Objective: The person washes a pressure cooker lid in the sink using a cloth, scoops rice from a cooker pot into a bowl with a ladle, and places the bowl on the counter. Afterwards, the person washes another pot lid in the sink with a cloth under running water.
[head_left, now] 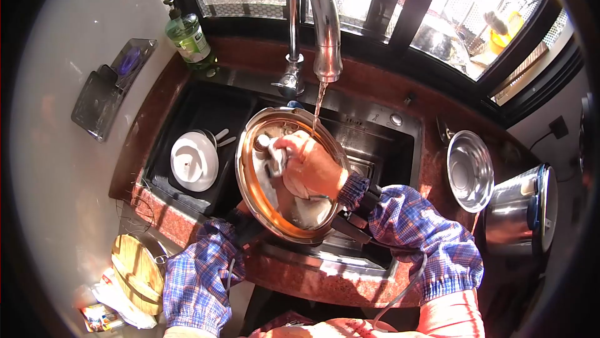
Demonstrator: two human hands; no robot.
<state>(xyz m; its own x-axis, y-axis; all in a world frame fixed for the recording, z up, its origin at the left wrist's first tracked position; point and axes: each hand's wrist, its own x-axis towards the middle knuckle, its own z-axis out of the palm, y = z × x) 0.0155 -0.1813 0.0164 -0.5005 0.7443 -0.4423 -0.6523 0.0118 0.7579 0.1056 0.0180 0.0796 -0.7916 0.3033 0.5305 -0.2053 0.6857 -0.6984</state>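
A round metal lid (253, 172) with an orange ring round its inside is tilted over the sink, its inner face towards me. My right hand (309, 166) is closed round a pale, crumpled cloth (276, 158) pressed on that face. Water runs from the tap (327, 57) just behind my right hand. My left hand is hidden at the lid's lower left edge; only its checked sleeve (203, 275) and a dark band show.
White dishes (194, 161) and white utensils lie in the left basin (215, 110). A green soap bottle (189, 41) stands back left. At right are a steel bowl (470, 171) and a steel pot (512, 213). Wooden boards (136, 272) lie lower left.
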